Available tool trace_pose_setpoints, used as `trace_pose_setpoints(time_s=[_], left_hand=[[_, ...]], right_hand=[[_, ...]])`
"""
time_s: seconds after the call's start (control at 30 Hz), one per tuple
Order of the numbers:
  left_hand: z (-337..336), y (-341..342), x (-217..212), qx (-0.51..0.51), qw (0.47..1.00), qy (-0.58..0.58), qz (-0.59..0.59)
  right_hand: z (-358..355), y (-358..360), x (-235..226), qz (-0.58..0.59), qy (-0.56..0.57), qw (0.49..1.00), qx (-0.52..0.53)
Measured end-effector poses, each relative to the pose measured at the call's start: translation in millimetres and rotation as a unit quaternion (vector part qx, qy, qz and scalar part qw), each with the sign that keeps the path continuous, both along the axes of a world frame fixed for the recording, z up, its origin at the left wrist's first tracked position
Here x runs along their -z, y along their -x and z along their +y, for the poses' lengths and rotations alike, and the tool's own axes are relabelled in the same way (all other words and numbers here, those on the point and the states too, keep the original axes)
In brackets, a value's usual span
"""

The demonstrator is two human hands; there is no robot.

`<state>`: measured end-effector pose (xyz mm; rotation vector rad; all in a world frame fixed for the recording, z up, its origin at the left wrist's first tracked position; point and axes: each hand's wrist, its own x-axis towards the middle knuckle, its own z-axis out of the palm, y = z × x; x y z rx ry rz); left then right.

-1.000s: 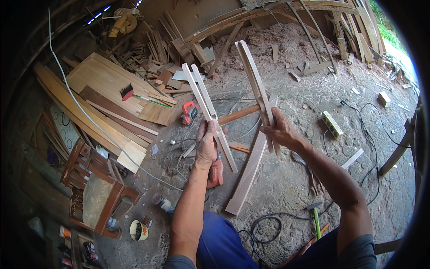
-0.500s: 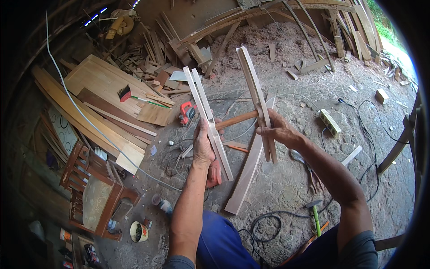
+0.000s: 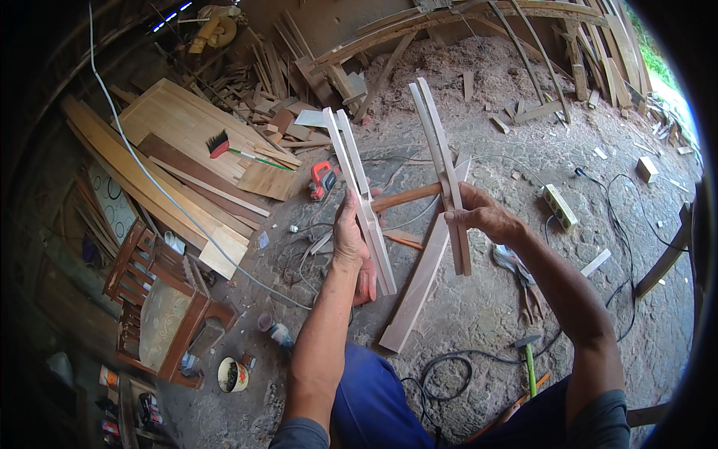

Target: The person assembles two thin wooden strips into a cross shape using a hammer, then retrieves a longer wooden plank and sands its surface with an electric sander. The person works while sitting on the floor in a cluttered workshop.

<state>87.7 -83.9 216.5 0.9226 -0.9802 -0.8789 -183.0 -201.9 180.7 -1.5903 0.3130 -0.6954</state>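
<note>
Two long, pale, grooved wooden pieces are held up, joined by a brown wooden crosspiece (image 3: pixel 406 197). My left hand (image 3: pixel 348 236) is closed around the left grooved piece (image 3: pixel 342 150), near where the crosspiece meets it. Some of its fingers are hidden behind the wood. My right hand (image 3: pixel 486 215) grips the right grooved piece (image 3: pixel 431 135) at the crosspiece's other end, thumb on the near side. Beneath them a pale wooden board (image 3: pixel 420 288) lies slanted, and a red power tool (image 3: pixel 365 283) is partly hidden behind my left hand and the wood.
A red power tool (image 3: pixel 322 182) lies beyond my left hand. At right are a power strip (image 3: pixel 559 207), pliers (image 3: pixel 529 293) and a green-handled hammer (image 3: pixel 529 367). Black cable (image 3: pixel 449 358) coils by my knees. A wooden chair (image 3: pixel 170 310) and stacked boards (image 3: pixel 168 123) stand left.
The view has shifted slightly, so the surroundings sit a little farther right. Both hands keep their grip on the joined wooden pieces.
</note>
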Motion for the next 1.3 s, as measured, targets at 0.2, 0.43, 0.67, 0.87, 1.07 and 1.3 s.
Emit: trace_pose_setpoints(time_s=[0.2, 0.43, 0.67, 0.87, 1.07, 1.3], left_hand=[[-3, 0, 5, 0.005, 1.0, 0.001, -0.006], [-2, -1, 6, 0.012, 1.0, 0.0, 0.006], [-4, -1, 8, 0.023, 0.999, -0.003, 0.028], [-6, -5, 12, 0.023, 0.999, -0.009, 0.022], [-8, -7, 15, 0.019, 1.0, -0.016, 0.007], [-8, -4, 15, 0.017, 1.0, -0.016, 0.013]], right_hand=[[-2, 0, 5, 0.001, -0.021, 1.0, -0.009], [-4, 0, 7, -0.006, -0.029, 0.999, -0.012], [-5, 0, 10, -0.005, -0.021, 1.0, -0.002], [-7, 0, 12, 0.006, -0.023, 1.0, -0.001], [-7, 0, 13, 0.016, -0.029, 0.999, 0.008], [-6, 2, 13, 0.021, -0.028, 0.999, 0.015]])
